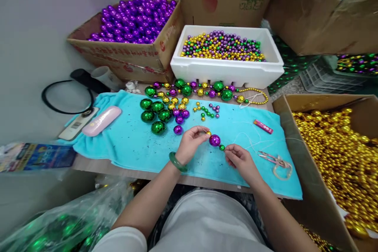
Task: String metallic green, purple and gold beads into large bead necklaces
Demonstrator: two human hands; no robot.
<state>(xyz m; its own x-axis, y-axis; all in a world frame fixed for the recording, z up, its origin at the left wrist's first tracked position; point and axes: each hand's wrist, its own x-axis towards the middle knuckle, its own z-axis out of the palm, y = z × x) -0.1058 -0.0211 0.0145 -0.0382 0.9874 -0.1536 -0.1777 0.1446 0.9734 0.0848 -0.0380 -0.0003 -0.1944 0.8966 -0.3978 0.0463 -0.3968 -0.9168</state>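
Note:
Between my two hands is a short run of beads: a small gold bead [209, 134], a large purple bead [214, 140] and a small green bead [222, 147]. My left hand [193, 140], with a green bangle [177, 162] at its wrist, pinches at the gold bead. Closed fingers of my right hand [239, 160] touch the string end by the green bead. Thin clear string [251, 138] trails over the turquoise towel [126, 145] to the right. Loose large green beads [158, 127], purple beads [178, 130] and gold beads [183, 106] lie left of my hands; small beads [206, 111] lie beyond.
A finished-looking bead strand [201, 92] runs along the towel's back edge. Scissors [271, 158] and a red lighter [263, 126] lie right; a pink case [102, 121] lies left. Behind stand a white foam box [227, 69] and a carton [165, 49]; another carton [313, 165] stands right.

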